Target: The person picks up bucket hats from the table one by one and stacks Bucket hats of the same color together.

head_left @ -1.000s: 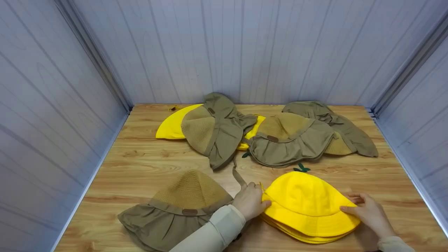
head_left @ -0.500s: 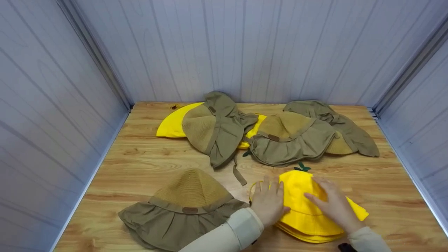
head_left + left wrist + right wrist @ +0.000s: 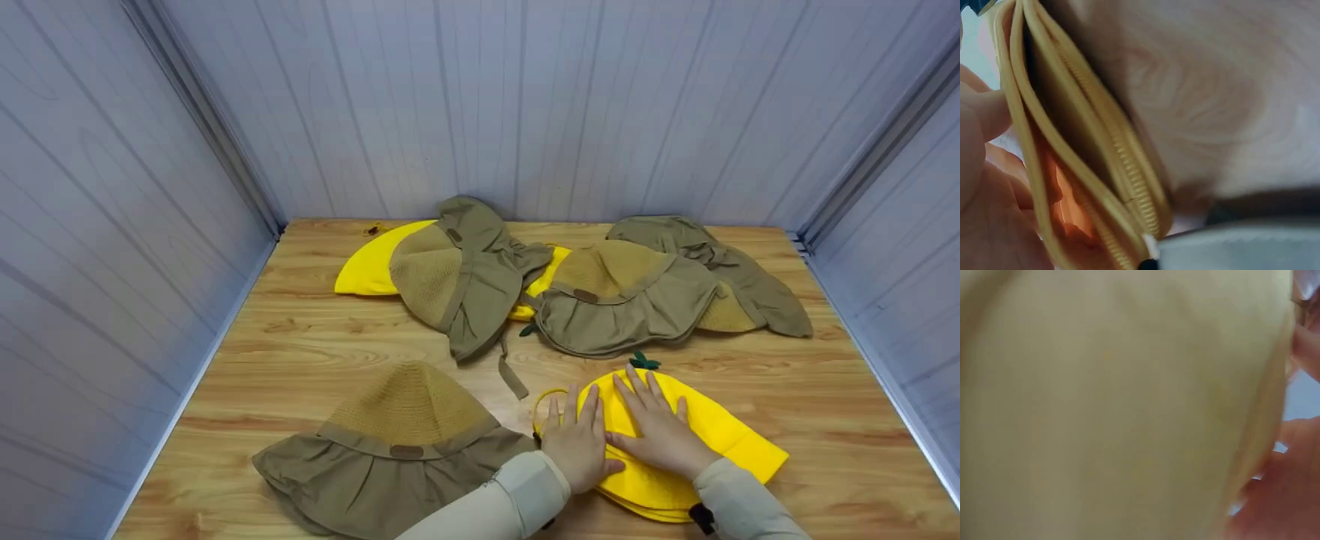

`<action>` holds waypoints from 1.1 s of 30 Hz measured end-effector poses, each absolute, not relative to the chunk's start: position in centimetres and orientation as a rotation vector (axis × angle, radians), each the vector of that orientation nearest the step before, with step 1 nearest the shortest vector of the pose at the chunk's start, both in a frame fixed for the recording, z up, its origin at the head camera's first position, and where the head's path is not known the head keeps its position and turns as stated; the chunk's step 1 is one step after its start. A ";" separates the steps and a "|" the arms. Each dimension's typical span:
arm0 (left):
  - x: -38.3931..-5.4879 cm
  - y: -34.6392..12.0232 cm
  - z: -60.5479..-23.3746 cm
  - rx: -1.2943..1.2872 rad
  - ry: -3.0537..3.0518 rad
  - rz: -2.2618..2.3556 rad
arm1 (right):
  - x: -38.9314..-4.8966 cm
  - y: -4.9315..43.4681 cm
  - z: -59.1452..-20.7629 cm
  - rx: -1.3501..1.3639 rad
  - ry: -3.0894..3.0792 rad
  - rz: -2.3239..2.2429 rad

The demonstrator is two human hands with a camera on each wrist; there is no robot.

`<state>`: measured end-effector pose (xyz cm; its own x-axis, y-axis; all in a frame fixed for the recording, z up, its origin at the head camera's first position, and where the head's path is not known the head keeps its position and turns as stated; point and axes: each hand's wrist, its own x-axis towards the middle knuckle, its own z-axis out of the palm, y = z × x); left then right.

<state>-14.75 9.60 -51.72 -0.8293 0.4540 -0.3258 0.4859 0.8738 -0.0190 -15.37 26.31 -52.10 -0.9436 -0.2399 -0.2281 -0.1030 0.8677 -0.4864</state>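
A stack of yellow bucket hats [image 3: 720, 427] lies at the front right of the table, with a green leaf tab [image 3: 643, 361] at its top. My left hand [image 3: 579, 446] rests on the stack's left side, fingers extended toward the crown. Beside it, my right hand [image 3: 664, 435] lies across the crown with its fingers spread. The left wrist view shows several layered yellow brim edges [image 3: 1081, 112] next to the left thumb. Yellow cloth fills most of the right wrist view, blurred. A yellow cord [image 3: 541, 401] loops out at the left of the stack.
To the left lies a khaki sun hat [image 3: 409, 409] with a straw crown and pleated brim. Along the back, more khaki hats [image 3: 630, 315] overlap yellow ones [image 3: 375, 266]. A loose khaki strap [image 3: 512, 377] trails toward the middle. Pale panel walls [image 3: 517, 112] enclose the wooden table [image 3: 300, 360].
My right hand has moved left from the brim's right edge onto the crown. My left hand has shifted right from the left brim onto the stack. The stack's right side now extends further out.
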 end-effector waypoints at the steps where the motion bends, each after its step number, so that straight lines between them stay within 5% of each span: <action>1: -14.8 9.5 -51.8 0.695 2.718 -0.126 | -15.4 26.3 -52.4 -0.255 2.739 -0.697; 33: -16.4 9.2 -53.5 0.622 2.462 0.081 | -16.1 27.1 -54.9 -0.236 2.508 -0.840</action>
